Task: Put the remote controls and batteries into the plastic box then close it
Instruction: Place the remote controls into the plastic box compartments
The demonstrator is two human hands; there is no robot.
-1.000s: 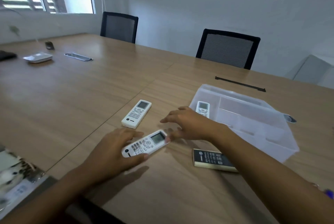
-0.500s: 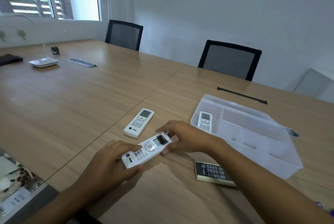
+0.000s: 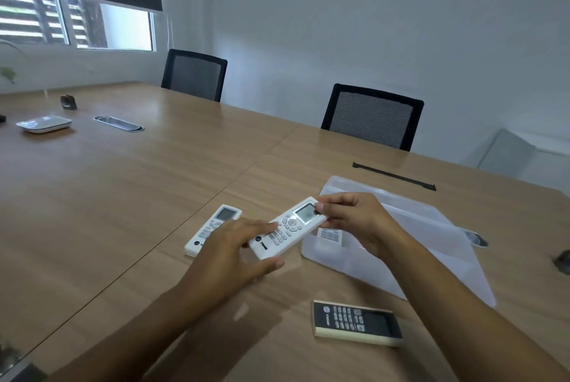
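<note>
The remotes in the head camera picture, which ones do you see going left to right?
White remote on the table → white remote held in both hands → remote inside the plastic box → dark remote on the table.

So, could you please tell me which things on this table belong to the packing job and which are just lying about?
Job:
- held white remote, in left hand and right hand
- second white remote
- black remote
- plastic box

Lying about:
- white dish
- chairs

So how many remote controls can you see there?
4. One white remote is held in both hands, another white one lies on the table to its left, a black-faced one lies nearer, and one sits inside the plastic box, partly hidden.
</note>
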